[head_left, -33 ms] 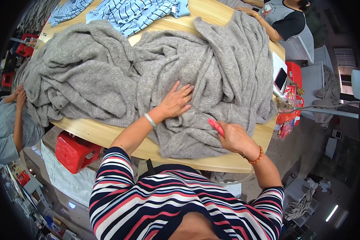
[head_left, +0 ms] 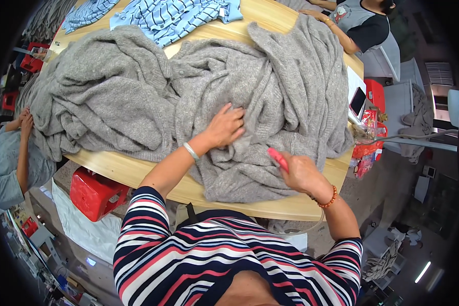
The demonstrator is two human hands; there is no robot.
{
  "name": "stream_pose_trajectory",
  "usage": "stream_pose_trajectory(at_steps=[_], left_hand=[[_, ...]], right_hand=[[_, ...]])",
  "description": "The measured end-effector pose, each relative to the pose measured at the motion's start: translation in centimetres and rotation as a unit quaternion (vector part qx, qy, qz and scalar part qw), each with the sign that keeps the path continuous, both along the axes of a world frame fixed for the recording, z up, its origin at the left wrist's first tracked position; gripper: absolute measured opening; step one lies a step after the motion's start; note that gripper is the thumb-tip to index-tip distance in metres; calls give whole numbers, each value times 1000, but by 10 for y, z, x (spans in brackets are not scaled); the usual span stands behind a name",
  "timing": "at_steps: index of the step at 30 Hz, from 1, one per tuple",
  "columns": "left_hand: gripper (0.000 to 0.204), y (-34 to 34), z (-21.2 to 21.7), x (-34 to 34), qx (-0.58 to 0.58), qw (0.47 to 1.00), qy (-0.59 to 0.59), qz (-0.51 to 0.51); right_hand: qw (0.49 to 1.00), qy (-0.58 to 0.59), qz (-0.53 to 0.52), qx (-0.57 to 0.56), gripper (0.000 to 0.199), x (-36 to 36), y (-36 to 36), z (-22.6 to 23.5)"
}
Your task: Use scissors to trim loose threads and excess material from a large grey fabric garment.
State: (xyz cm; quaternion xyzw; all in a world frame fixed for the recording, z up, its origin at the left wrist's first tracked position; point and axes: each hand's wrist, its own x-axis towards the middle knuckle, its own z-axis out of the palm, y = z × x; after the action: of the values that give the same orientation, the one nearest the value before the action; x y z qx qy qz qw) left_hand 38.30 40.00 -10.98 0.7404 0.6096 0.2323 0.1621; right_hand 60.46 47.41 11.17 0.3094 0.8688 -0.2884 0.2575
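Observation:
A large heap of grey knitted garments [head_left: 137,97] covers most of the wooden table [head_left: 132,171]. My left hand [head_left: 227,125] lies flat with spread fingers on a grey knit piece near the table's front, pressing it down. My right hand [head_left: 303,173] is closed around a small pink tool [head_left: 278,158], whose tip rests on the edge of the same grey knit, just right of my left hand. I wear a silver bangle on the left wrist and an orange bead bracelet on the right.
Blue striped garments [head_left: 173,15] lie at the table's far side. A phone [head_left: 358,100] and red packets [head_left: 367,145] sit at the right edge. A red stool [head_left: 94,191] stands below the table. One person [head_left: 362,25] sits at top right, another [head_left: 15,153] at left.

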Motion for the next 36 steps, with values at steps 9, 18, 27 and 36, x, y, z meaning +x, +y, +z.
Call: stream_pose_trajectory(at_steps=[9, 18, 27, 36], left_hand=[[48, 73, 25, -12, 62, 991, 67, 100], [47, 12, 8, 7, 53, 996, 17, 67], [45, 6, -1, 12, 45, 994, 37, 96], [48, -30, 7, 27, 13, 996, 38, 79]], right_hand=[[992, 35, -76, 95, 30, -7, 8, 18], [994, 18, -91, 60, 27, 14, 7, 13], [992, 12, -78, 102, 24, 2, 16, 9], [997, 72, -33, 14, 25, 39, -9, 2]])
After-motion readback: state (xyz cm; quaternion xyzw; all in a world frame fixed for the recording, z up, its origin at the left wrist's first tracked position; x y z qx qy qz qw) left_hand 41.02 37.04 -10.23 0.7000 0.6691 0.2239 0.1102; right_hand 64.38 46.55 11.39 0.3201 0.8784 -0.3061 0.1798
